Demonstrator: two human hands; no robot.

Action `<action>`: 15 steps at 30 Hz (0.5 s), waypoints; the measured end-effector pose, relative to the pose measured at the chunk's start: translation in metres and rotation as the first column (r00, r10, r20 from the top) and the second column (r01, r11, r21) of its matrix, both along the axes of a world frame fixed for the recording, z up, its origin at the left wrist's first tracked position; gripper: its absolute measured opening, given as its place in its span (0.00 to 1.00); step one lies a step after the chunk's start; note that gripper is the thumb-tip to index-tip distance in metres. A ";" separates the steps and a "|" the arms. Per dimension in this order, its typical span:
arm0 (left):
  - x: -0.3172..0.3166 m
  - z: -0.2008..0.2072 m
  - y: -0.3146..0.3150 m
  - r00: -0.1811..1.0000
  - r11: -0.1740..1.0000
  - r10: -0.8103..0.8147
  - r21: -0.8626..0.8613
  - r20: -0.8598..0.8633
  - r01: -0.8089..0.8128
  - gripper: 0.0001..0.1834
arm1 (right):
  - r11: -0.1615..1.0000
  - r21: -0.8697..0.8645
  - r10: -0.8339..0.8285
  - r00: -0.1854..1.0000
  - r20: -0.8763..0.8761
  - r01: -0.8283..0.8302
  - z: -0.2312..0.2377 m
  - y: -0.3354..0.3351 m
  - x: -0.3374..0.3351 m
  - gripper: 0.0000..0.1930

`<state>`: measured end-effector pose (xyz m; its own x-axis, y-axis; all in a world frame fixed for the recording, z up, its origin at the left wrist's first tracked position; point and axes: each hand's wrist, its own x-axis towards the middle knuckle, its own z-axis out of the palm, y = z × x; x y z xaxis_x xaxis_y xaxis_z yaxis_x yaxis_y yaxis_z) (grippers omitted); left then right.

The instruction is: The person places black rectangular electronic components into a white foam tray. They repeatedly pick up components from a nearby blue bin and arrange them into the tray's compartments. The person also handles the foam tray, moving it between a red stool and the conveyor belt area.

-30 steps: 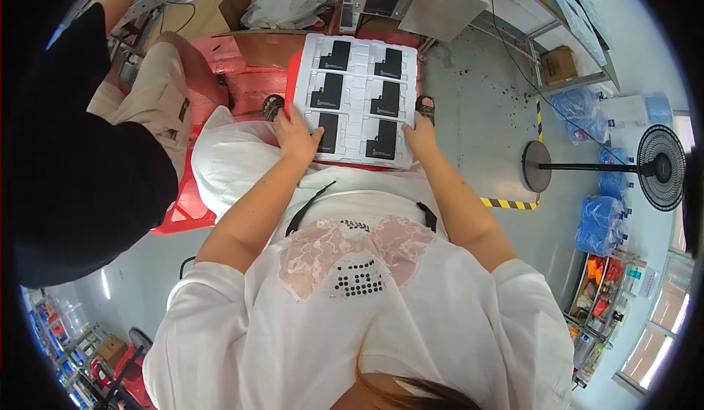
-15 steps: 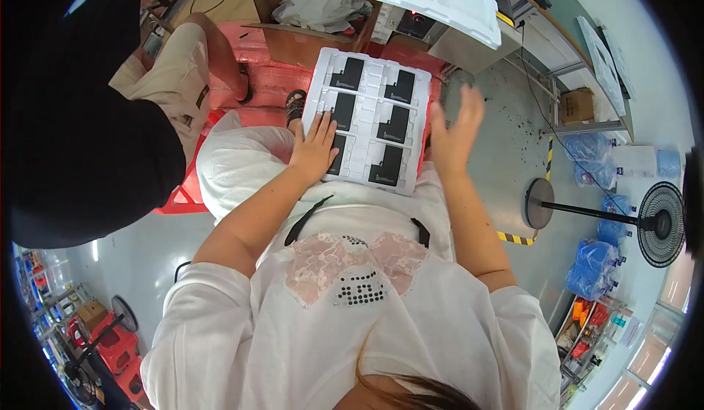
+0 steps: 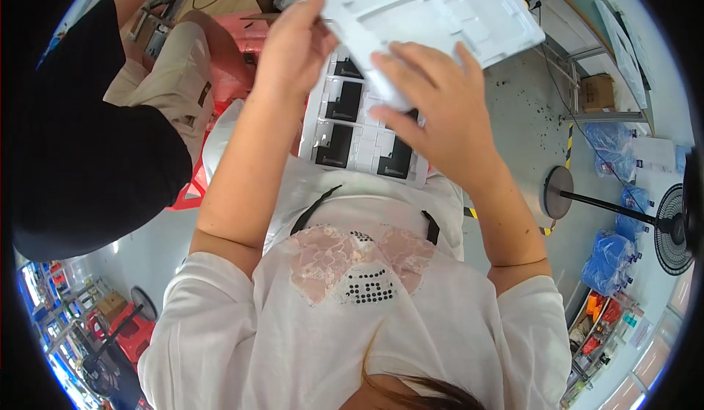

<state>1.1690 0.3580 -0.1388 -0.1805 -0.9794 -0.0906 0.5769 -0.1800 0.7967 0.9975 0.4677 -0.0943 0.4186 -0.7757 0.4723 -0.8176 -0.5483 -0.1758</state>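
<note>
A white molded plastic tray (image 3: 433, 21) hangs tilted above my lap, at the top of the view. My left hand (image 3: 297, 43) is at its left edge, thumb up and fingers curled at the rim. My right hand (image 3: 444, 105) grips its near corner, fingers over the surface and thumb below. Under it, a second white tray (image 3: 312, 135) lies on my thighs. Flat black L-shaped pieces (image 3: 334, 144), battery-like, sit in its pockets. The raised tray and my right hand hide its far right part.
Close on my left sits a person in a black top (image 3: 95, 168) and light shorts. A standing fan (image 3: 669, 223) and blue-wrapped water bottles (image 3: 610, 262) are at the right. A cardboard box (image 3: 598, 93) rests on a shelf under the right-hand bench.
My left hand has left the lap tray and risen to the upper tray's edge. My right hand has moved in onto its corner. The upper tray has come nearer and tilted.
</note>
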 end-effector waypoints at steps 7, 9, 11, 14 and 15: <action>0.091 0.000 0.051 0.992 0.960 0.066 0.265 0.105 -0.092 0.24 | 0.855 -0.332 -0.234 0.867 0.440 0.399 0.007 0.018 -0.024 0.18; 0.113 -0.010 0.061 0.994 0.947 -0.001 0.319 0.105 -0.032 0.24 | 0.891 0.152 -0.418 0.644 0.641 0.427 -0.005 0.018 -0.020 0.18; 0.136 -0.050 0.061 0.928 0.962 -0.047 0.266 0.370 -0.057 0.26 | 0.778 0.623 -0.609 0.342 0.715 0.083 -0.021 0.015 -0.018 0.18; 0.116 -0.087 0.063 0.657 0.986 -0.097 0.164 0.748 -0.041 0.30 | 0.545 0.709 -0.788 0.014 0.615 -0.448 -0.080 0.017 -0.041 0.20; 0.111 -0.102 0.060 0.587 0.987 -0.138 0.162 0.798 0.012 0.31 | 0.554 0.692 -0.782 -0.005 0.623 -0.463 -0.106 0.024 -0.057 0.19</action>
<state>1.2798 0.4181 -0.2405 -0.0449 -0.9337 -0.3551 -0.3085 -0.3251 0.8939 0.9403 0.4914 -0.2007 -0.0615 -0.8917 -0.4484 0.4136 0.3861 -0.8245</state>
